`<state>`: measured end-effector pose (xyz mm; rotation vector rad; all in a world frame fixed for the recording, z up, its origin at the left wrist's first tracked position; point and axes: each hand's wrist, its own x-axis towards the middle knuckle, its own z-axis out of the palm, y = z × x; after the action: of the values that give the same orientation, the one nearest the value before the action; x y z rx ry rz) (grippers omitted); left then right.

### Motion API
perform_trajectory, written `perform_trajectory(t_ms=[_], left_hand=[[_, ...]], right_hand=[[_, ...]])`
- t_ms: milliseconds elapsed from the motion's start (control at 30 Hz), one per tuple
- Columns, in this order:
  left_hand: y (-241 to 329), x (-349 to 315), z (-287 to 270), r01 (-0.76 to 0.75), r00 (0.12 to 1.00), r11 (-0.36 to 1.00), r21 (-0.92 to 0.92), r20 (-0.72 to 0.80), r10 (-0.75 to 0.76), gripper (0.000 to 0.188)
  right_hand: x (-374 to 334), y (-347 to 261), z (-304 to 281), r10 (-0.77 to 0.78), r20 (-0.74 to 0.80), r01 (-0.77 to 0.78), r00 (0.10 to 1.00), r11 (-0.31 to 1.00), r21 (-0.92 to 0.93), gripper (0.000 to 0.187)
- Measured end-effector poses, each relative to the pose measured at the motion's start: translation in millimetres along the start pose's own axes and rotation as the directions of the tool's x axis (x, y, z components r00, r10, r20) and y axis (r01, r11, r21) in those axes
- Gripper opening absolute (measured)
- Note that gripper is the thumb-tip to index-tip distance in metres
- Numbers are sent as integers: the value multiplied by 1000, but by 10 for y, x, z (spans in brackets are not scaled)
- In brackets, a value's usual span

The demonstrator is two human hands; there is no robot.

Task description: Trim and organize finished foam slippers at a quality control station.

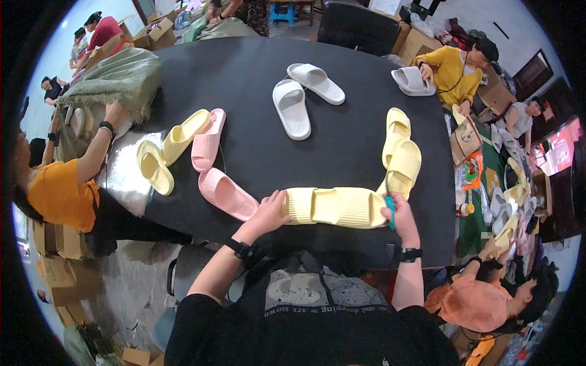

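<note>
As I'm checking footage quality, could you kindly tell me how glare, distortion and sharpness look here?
In the head view, glare whitens a patch at the black table's left side; fisheye distortion tilts people near the rim, and the corners go black; ribbing on the yellow slippers between the left hand and right hand reads clearly.

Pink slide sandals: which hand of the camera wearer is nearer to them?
Left. The left hand is beside the lower pink slide sandal, at its right end; the right hand is farther right.
</note>
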<state>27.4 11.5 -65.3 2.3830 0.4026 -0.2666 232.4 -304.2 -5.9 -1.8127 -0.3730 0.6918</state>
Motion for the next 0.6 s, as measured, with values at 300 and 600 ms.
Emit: perform_trajectory(t_ms=[300, 600], left_hand=[[8, 24, -64, -29, 998, 997, -65, 55, 33, 81], [-155, 67, -195, -10, 979, 952, -307, -195, -53, 64]], right_hand=[[-79, 81, 176, 106, 49, -108, 993, 994, 24, 51], [294, -61, -127, -241, -387, 359, 890, 894, 270, 34]])
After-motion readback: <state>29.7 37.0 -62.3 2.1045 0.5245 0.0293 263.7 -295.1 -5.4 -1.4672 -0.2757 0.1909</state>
